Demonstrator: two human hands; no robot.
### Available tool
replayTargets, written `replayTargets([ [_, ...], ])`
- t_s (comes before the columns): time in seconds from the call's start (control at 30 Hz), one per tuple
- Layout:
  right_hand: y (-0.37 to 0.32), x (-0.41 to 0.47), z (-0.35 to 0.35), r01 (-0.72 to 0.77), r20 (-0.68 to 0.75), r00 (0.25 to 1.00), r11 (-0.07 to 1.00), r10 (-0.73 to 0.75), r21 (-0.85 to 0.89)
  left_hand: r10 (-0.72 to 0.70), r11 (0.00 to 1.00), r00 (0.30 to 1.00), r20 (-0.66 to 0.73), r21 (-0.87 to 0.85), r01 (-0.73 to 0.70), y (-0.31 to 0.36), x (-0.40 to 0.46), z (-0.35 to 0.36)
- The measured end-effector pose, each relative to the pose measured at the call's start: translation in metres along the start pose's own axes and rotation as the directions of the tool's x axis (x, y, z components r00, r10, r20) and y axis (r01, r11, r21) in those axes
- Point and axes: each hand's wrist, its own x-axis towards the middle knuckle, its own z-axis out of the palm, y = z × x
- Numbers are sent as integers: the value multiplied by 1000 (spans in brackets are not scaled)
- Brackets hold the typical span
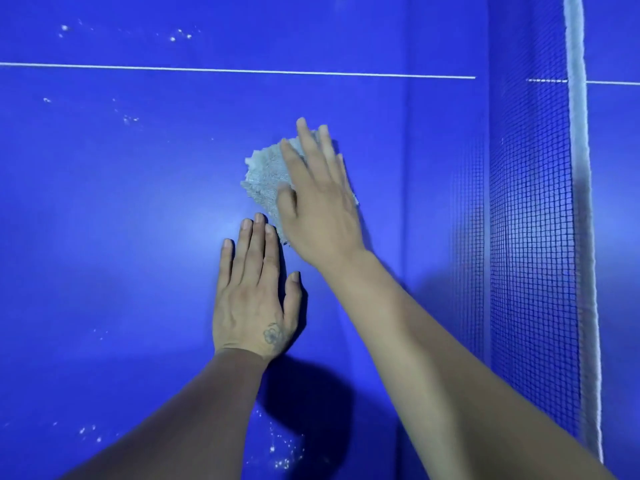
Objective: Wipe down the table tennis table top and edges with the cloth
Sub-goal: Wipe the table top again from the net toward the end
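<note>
The blue table tennis table top (121, 209) fills the view. A crumpled pale grey cloth (262, 174) lies on it near the middle. My right hand (320, 202) lies flat on the cloth with straight fingers, pressing it to the surface and covering its right part. My left hand (254, 296) rests flat on the bare table just below the cloth, fingers straight and together, its fingertips close to the cloth's lower edge.
The net (533, 220) with its white top band (581, 202) stands at the right. A white centre line (207, 69) crosses the table at the top. White specks (180, 35) dot the surface at upper left and more specks (280, 448) near the bottom.
</note>
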Motion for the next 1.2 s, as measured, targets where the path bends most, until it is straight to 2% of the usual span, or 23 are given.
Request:
replayTargets([
  [0.07, 17, -8, -16, -21, -111, 994, 999, 17, -30, 10, 1000, 1000, -13, 4, -10, -1, 0, 0],
  [0.13, 44, -16, -29, -120, -173, 981, 980, 92, -159, 19, 1000, 1000, -23, 17, -19, -2, 0, 1],
  [0.2, 70, -27, -36, -202, -169, 972, 943, 161, -264, 22, 1000, 999, -24, 17, -22, -2, -1, 1],
  [0.33, 94, -48, -35, -247, -106, 969, 895, 223, -372, 17, 1000, 1000, -24, 16, -16, -3, -1, 0],
  [0.6, 90, -47, -32, -295, -138, 956, 862, 261, -412, 17, 998, 999, -32, -53, -19, -3, -2, 1],
  [0.7, 91, -45, -30, -298, -136, 955, 855, 265, -424, -6, 983, 994, -107, -181, -14, -6, -3, 4],
  [0.77, 91, -44, -31, -301, -142, 954, 859, 266, -414, -96, 950, 973, -208, -310, 27, -3, 5, -3],
  [0.83, 93, -43, -32, -300, -144, 954, 864, 264, -404, -176, 933, 926, -332, -356, 50, 10, 27, -15],
  [0.9, 94, -44, -31, -300, -153, 954, 869, 260, -393, -196, 931, 903, -383, -363, 48, 31, 63, -25],
  [0.97, 95, -44, -29, -292, -167, 955, 874, 244, -388, -168, 939, 917, -361, -342, 37, 52, 100, -26],
  [1.07, 98, -44, -26, -285, -198, 955, 876, 223, -388, -140, 964, 959, -247, -256, 74, 76, 139, -10],
  [1.13, 99, -44, -25, -285, -206, 954, 877, 219, -388, -118, 985, 983, -143, -139, 98, 81, 140, 7],
  [1.2, 99, -44, -24, -285, -209, 953, 878, 218, -384, -66, 996, 991, -115, -67, 59, 80, 129, 18],
])
